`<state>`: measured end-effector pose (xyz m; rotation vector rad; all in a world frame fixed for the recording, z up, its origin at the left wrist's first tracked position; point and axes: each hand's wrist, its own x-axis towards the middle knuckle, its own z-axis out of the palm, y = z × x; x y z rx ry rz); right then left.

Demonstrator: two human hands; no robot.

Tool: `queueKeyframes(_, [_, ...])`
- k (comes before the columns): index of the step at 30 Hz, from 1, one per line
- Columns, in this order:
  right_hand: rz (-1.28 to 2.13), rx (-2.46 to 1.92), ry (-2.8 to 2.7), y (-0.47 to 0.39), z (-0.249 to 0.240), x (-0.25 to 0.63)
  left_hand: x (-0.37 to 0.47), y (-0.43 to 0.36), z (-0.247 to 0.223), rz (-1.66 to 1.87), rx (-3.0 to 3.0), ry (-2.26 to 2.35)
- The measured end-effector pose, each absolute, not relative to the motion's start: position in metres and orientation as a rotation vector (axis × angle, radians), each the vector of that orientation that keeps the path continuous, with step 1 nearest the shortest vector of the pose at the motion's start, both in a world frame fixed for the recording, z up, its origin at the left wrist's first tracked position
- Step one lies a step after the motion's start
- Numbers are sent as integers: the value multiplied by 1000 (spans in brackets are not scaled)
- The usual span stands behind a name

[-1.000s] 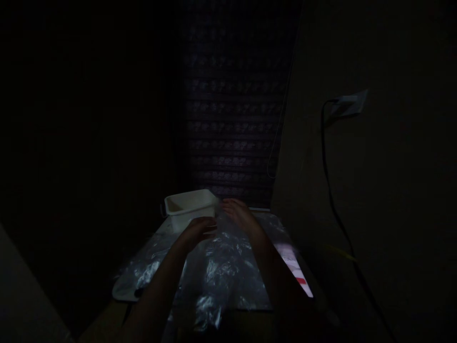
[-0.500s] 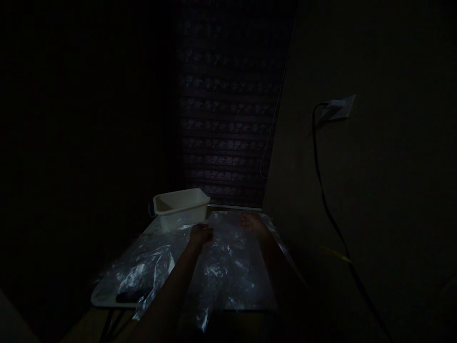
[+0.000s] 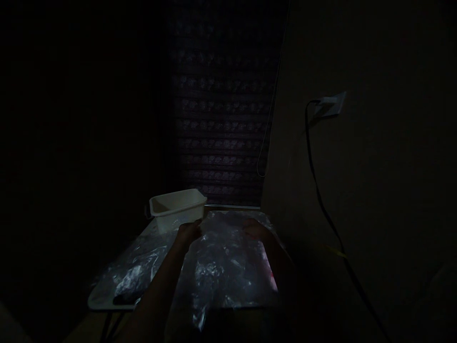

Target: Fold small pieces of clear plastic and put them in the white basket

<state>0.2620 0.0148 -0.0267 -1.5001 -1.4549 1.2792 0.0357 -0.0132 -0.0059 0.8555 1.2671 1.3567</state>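
Observation:
A crinkled clear plastic sheet (image 3: 217, 274) lies over the table in front of me, its near edge hanging past the table's front. My left hand (image 3: 190, 232) is closed on the left part of the sheet, just in front of the white tub. On the far right part, my right hand (image 3: 254, 228) has its fingers bent inward and closed on the plastic. More shiny plastic (image 3: 134, 278) is bunched left of my left forearm. Dim light blurs the fingertips and hides whether the sheet is a bag.
The white tub (image 3: 180, 212) stands at the table's back left. A dark object (image 3: 123, 299) lies near the front left corner of the white table (image 3: 96, 301). A black cable (image 3: 319, 195) hangs from a wall outlet (image 3: 330, 105) on the right. Behind is a patterned blind (image 3: 221, 128).
My left hand has moved left with the plastic, and the hands are farther apart. The sheet lies more spread between them. A bright pinkish strip now shows beside my right forearm.

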Motion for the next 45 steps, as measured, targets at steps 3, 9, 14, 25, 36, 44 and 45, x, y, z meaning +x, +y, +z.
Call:
queueKeyframes(3, [1218,-1572,-1377,12,-19,251,42,-18,-8,1307,858,1258])
queueKeyframes(9, [1208,-1324,-1239,3,7,240,38,-15,3,1390,798,1274])
queueKeyframes(14, [1361,-1254,-1177,-5,12,240,30,-20,1,1385,767,1296])
queueKeyframes(25, [1174,-1025,-1122,-7,29,227,35,-17,16,1579,788,1175])
queueKeyframes(36, [1525,-1086,-1066,-7,2,234,22,-23,5,1422,876,1239])
queueKeyframes(44, [1428,-1097,-1077,-1,-1,218,16,-25,0,1311,945,1262])
queueKeyframes(45, [1420,-1131,-1109,-2,0,218,15,-26,-1,1306,949,1277])
